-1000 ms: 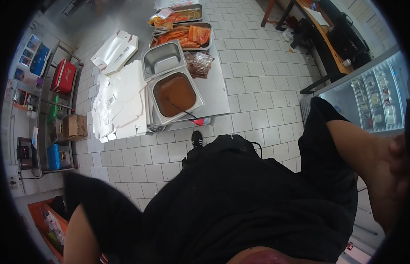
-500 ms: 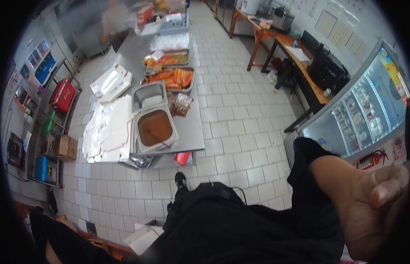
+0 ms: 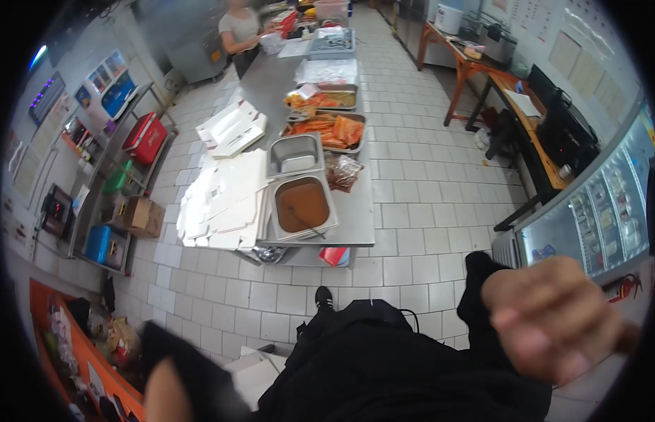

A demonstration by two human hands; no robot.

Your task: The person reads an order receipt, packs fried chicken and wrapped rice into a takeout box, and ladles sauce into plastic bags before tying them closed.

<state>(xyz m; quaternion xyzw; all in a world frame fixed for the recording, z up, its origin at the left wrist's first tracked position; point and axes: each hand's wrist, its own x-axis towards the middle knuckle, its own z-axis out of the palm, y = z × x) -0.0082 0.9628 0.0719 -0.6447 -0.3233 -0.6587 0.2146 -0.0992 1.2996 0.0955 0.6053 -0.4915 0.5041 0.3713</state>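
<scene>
My right hand (image 3: 552, 320) is raised at the right of the view, in front of the glass-door fridge (image 3: 588, 218). Its fingers are curled and slightly blurred; whatever they may hold is hidden. Of my left arm (image 3: 167, 394), only a bare part below the black sleeve shows at the lower left, and the hand is out of sight. Ahead stands a steel table (image 3: 359, 218). On its near end are a steel pan of brown sauce (image 3: 301, 205) with a utensil in it, another steel pan (image 3: 294, 155) and a spread of flat white boxes (image 3: 225, 197).
Trays of orange food (image 3: 334, 130) line the table behind the pans. At its far left stands a person in a light top (image 3: 239, 32). A wooden desk (image 3: 514, 119) runs along the right; shelves with a red cooler (image 3: 144, 137) stand left. An orange counter (image 3: 95, 366) is at lower left.
The view has turned left, so the table sits further right. My right hand has moved inward from the right edge. More of my left arm and the orange counter now shows.
</scene>
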